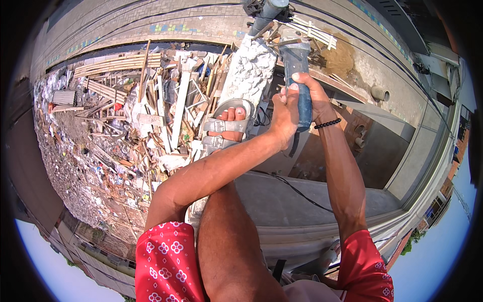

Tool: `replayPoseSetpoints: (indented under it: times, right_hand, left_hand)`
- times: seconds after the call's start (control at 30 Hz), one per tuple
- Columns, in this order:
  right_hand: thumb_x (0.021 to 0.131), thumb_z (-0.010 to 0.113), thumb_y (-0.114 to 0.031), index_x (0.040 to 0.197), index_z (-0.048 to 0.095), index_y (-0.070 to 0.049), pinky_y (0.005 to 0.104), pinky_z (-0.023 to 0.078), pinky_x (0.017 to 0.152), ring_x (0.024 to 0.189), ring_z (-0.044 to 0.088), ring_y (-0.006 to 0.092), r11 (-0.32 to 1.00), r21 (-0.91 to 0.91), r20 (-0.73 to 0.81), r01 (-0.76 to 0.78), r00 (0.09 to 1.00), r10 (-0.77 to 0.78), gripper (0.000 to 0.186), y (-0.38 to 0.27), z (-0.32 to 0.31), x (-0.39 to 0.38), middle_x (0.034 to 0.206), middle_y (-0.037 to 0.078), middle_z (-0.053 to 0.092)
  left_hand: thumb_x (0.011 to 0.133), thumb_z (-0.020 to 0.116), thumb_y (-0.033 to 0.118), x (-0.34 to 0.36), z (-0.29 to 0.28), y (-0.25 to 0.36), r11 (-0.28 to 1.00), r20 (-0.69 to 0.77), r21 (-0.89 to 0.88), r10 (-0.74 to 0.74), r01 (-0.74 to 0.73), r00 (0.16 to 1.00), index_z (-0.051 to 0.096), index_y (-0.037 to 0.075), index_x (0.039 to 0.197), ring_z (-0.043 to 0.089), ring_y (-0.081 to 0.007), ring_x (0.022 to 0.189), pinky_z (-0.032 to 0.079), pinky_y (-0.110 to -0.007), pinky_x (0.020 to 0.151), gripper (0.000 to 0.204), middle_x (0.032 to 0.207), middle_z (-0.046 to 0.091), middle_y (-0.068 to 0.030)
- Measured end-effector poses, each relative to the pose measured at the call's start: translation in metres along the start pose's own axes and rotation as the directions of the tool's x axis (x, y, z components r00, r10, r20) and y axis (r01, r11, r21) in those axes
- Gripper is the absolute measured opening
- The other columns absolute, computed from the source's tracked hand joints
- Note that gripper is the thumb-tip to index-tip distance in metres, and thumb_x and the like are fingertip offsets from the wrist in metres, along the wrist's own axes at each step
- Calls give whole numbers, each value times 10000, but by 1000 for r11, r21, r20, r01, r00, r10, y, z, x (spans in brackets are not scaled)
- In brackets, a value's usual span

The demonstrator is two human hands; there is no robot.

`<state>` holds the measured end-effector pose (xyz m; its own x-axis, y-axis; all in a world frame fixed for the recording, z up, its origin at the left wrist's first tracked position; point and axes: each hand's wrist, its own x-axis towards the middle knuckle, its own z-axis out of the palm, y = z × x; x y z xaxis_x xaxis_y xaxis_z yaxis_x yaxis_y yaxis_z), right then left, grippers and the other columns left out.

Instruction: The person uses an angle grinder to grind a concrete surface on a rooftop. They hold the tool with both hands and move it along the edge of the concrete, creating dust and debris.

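A blue power tool (296,63) with a long body, shaped like an angle grinder, points away from me, its head near the far end of a broken wall top. My left hand (285,113) is closed around the left side of its rear body. My right hand (313,93) grips the same body from the right, thumb on top. A black cord (294,146) hangs from the tool's rear end. The rough white wall top (249,68) lies just left of the tool, and my foot in a clear strapped sandal (226,126) stands on it.
Far below on the left lies a heap of planks and rubble (171,110). A grey post (269,15) with cables rises at the wall's far end. To the right is a drop into a walled space with a concrete ledge (312,199). A pipe section (380,93) lies beyond.
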<state>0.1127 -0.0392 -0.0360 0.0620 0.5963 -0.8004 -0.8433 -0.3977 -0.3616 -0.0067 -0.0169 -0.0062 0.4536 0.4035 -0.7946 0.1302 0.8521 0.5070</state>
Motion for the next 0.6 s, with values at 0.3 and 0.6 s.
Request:
replayPoseSetpoints:
  times: [0.3,0.6]
  right_hand:
    - [804,680,-256,930,570,6,345,572,646,666,660,250,999,43,10,-30,1000,30,311,-1,2,-3,791,171,650]
    - [804,681,-253,941,567,7,355,577,654,670,662,262,1000,14,1,-9,1000,9,315,-2,0,-2,795,181,647]
  left_hand:
    - [889,378,728,2,-3,-2,997,47,70,-33,30,998,264,-88,1228,520,-182,1025,467,-305,846,891,1113,501,-169]
    - [885,377,733,-1,-1,1,997,39,74,10,-13,999,281,-85,1171,538,-185,979,484,-304,808,872,1085,510,-174]
